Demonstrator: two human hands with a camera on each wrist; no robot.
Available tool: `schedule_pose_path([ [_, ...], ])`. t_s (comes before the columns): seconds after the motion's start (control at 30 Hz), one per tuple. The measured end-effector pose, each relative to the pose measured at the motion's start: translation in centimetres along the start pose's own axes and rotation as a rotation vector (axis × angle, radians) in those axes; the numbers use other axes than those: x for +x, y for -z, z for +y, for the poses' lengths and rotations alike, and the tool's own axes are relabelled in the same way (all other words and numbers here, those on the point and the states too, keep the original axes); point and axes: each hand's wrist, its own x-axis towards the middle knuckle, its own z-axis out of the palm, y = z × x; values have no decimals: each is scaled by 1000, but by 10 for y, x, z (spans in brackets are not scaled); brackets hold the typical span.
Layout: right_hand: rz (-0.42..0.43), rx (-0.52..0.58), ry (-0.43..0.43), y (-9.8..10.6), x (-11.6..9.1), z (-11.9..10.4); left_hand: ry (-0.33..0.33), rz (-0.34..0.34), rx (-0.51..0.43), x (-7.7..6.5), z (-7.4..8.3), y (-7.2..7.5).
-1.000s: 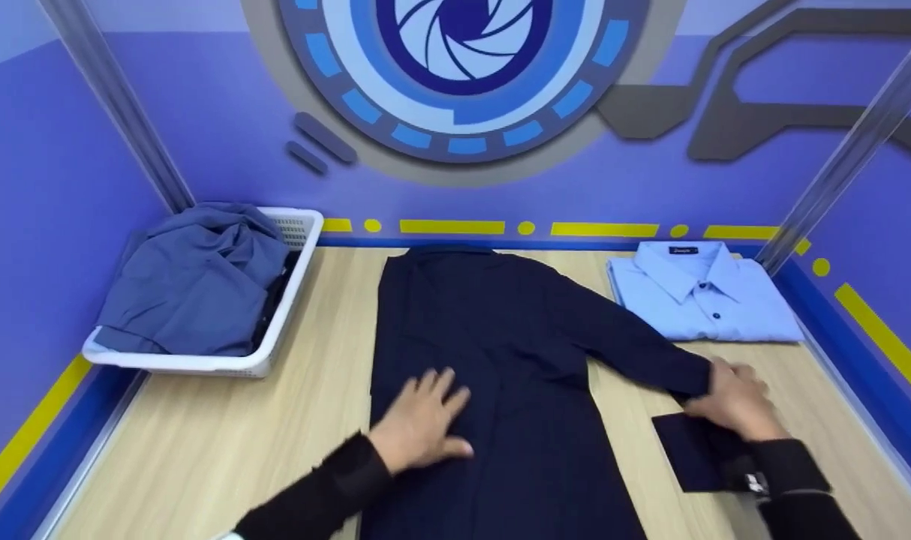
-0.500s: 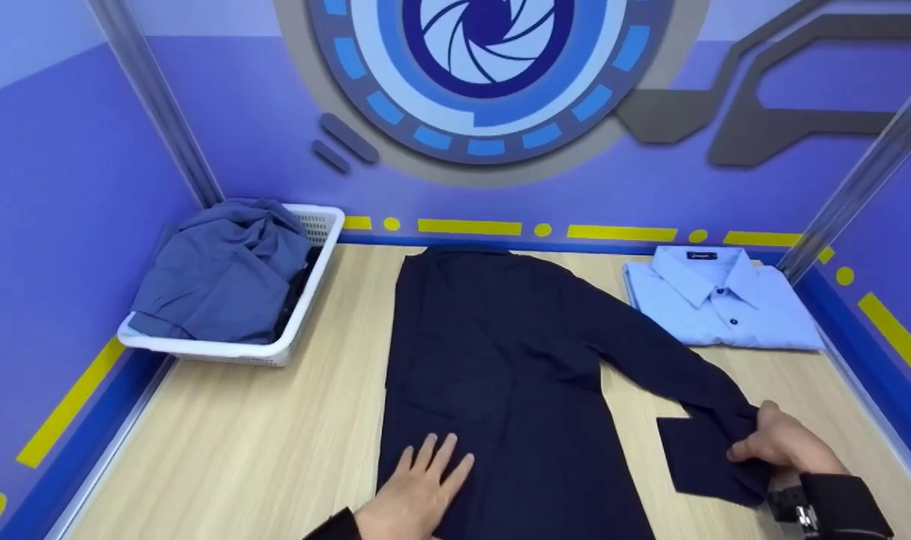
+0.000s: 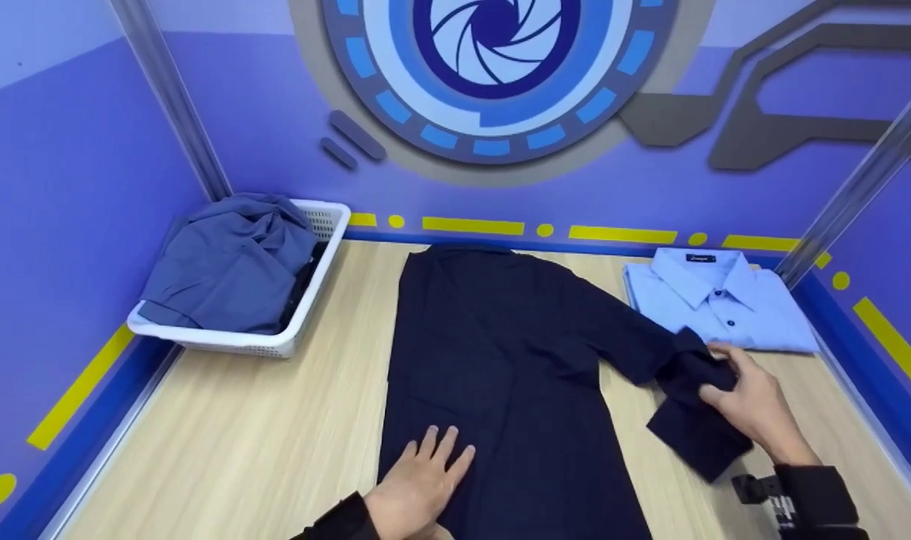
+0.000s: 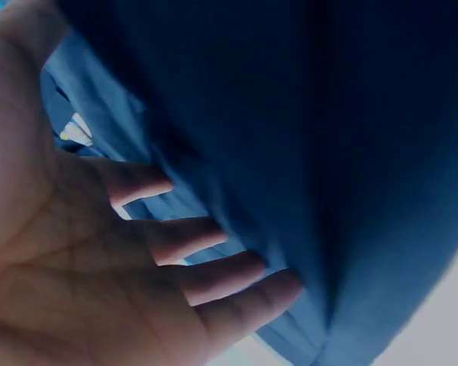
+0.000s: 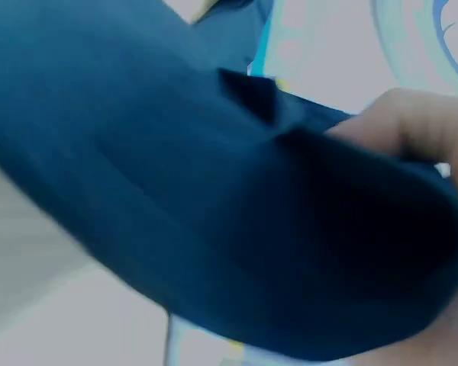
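- At the near edge, a black sleeve (image 3: 343,519) leads to the person's left hand (image 3: 414,487), its fingers spread apart and lying on the near left part of a dark navy garment.
- To the near right, a second black cuff (image 3: 817,495) covers the other wrist, with a small dark strap and buckle (image 3: 780,504) beside it.
- The right hand (image 3: 759,405) is clamped on the garment's loose sleeve (image 3: 699,439), thumb pressed to the cloth; the fabric bunches at the grip, and its squared end slants toward the near side. The right wrist view shows it curving into a soft, hollow fold.
- The dark navy garment (image 3: 493,367) lies lengthwise down the middle of the tabletop (image 3: 298,420), matte and mostly smooth, creased below the right shoulder, its collar at the far end. The tabletop has pale, streaky wood grain.
- Far left, a white basket (image 3: 294,339) with perforated sides bears a rumpled, slate-blue cloth heap (image 3: 230,262).
- Far right, a light blue shirt (image 3: 763,311) lies folded into a neat block, its pointed collar uppermost, with dark round buttons and a black label (image 3: 700,258).
- Farthest, a violet-blue wall (image 3: 260,135) carries a ringed circular emblem (image 3: 493,127) and yellow dashes.
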Motion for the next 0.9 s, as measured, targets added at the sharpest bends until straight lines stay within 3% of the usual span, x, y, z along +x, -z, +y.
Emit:
schedule_pose_path([
  [0.1, 78, 51, 74, -6, 2, -18, 15, 14, 4, 4, -1, 7],
  [0.23, 162, 98, 171, -17, 5, -41, 95, -5, -181, 19, 0, 18],
  [0.33, 201, 135, 233, -26, 9, -60, 130, 33, -327, 34, 1, 26],
  [0.43, 230, 154, 290, -37, 13, -81, 100, 114, -450, 49, 1, 33],
  [0.57, 248, 160, 340, -56, 15, -109, 35, 274, -595, 71, -1, 42],
  [0.63, 228, 174, 346, -67, 15, -121, 39, 344, -668, 84, 0, 45],
  [0.7, 183, 194, 330, -78, 15, -131, 74, 371, -764, 96, 2, 47],
  [0.8, 62, 268, 298, -92, 15, -142, 133, 348, -920, 114, 9, 45],
  [0.9, -121, 443, 252, -102, 14, -146, 178, 329, -1036, 128, 15, 34],
])
